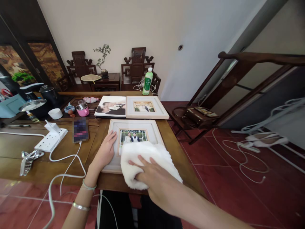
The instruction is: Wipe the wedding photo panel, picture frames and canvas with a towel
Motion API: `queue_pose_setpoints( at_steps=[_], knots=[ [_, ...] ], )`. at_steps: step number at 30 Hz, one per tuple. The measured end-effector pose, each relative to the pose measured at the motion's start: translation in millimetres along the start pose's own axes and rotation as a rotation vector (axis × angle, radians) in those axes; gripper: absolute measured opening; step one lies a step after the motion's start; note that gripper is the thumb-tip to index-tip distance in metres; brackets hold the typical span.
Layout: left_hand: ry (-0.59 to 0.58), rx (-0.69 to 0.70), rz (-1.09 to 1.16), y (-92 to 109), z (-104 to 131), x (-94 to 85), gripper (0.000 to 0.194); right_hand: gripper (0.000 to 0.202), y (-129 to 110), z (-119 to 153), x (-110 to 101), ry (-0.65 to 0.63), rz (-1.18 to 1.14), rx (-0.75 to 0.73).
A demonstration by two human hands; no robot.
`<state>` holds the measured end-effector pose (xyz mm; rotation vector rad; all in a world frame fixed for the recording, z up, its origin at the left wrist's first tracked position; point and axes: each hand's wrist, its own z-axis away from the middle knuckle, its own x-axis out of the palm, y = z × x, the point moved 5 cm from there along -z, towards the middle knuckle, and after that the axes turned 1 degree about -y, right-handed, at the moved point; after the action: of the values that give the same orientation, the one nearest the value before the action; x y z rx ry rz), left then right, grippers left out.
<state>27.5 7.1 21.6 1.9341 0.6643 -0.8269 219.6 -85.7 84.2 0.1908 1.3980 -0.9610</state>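
A light wooden picture frame [114,127] with a photo of two people lies flat on the table near me. My left hand [107,149] rests on its left side, fingers stretched out over the border. Under my right hand [150,173] is a fluffy white cloth [152,152], pressed onto the lower right of the frame. The fingers spread over the cloth, and its near side folds up around the thumb. The cloth hides the bottom of the photo and the frame's lower right corner.
Behind lie a second picture frame [164,111] and a photo board [111,101]. A green bottle [147,82] stands at the far edge. To the left are a phone [80,130], a white power strip [50,140] with cables, a pink cup [82,110] and a claw clip [29,161].
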Motion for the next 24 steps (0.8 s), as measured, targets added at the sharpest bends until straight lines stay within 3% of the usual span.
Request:
queue_pose_setpoints(
  at_steps=[3,8,12,17,24],
  knots=[
    [-0.017,-0.004,-0.007,1,0,-0.3,0.054,0.065,21,-26,-3,0.107,0.056,0.041],
    [-0.026,0.0,0.0,1,0,-1.6,0.054,0.063,69,-71,-26,0.265,0.219,0.166],
    [-0.02,-0.003,0.007,0,0,-1.3,0.054,0.059,85,-91,-36,0.315,0.321,0.187],
    [-0.019,-0.018,-0.01,0,0,-0.6,0.054,0.055,65,-81,-19,0.196,0.309,0.211],
    [-0.003,0.004,-0.022,-3,-1,-0.6,0.051,0.061,-1,-13,-19,-0.121,0.066,0.059]
  ],
)
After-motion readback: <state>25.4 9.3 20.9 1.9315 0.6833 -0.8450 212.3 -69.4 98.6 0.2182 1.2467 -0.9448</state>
